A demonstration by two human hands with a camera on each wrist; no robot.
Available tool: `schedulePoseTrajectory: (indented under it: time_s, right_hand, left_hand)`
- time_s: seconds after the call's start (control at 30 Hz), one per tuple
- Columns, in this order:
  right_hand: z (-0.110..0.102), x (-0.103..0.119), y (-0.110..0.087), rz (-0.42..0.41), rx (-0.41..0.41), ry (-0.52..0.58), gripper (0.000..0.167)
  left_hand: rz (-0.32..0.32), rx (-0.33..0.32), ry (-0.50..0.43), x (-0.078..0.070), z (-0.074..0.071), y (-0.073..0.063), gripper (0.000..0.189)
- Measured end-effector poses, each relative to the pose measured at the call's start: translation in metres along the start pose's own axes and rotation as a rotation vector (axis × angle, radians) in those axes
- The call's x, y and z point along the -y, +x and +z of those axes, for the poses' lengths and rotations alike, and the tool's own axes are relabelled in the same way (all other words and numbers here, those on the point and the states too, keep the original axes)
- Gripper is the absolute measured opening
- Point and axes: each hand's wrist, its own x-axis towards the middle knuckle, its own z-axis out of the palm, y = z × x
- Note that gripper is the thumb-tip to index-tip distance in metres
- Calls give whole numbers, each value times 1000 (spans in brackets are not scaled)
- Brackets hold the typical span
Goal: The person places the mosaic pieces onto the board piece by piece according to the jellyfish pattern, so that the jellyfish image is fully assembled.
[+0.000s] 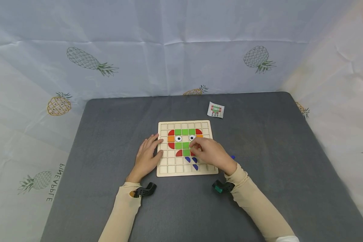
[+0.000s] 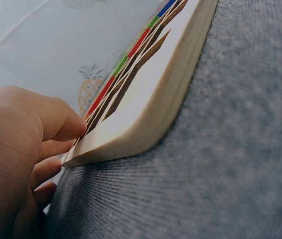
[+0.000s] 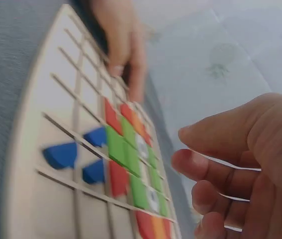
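A pale wooden grid board [image 1: 167, 170] lies flat on the table. Green squares [image 1: 185, 131], red curved pieces [image 1: 179, 153], orange pieces [image 1: 170, 138] and two eye pieces [image 1: 178, 138] form a figure on it. Below them sit three blue half-round pieces [image 3: 60, 155]. My left hand [image 1: 146, 157] rests along the board's left edge, its thumb and fingers touching the rim in the left wrist view. Over the figure's right side hovers my right hand [image 1: 210, 152]. Its fingers are loosely bent, and the right wrist view shows nothing between thumb and index finger.
Beyond the board's far right corner lies a small printed card [image 1: 215, 110] with a similar figure. Another blue piece [image 1: 233, 157] shows partly beside my right wrist, off the board. A dark grey cloth [image 1: 115, 134] covers the table, and a pineapple-print curtain [image 1: 157, 67] hangs behind it.
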Motion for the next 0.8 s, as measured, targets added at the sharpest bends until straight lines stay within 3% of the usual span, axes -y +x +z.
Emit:
schedulePoseTrajectory:
  time_s: [0.47, 0.8]
  right_hand:
    - [-34, -33, -22, -1, -31, 64, 16]
    - [-42, -60, -41, 101, -31, 9, 20]
  left_hand:
    - [-3, -2, 18, 0, 0, 0, 47]
    - [6, 1, 15, -1, 0, 0, 47]
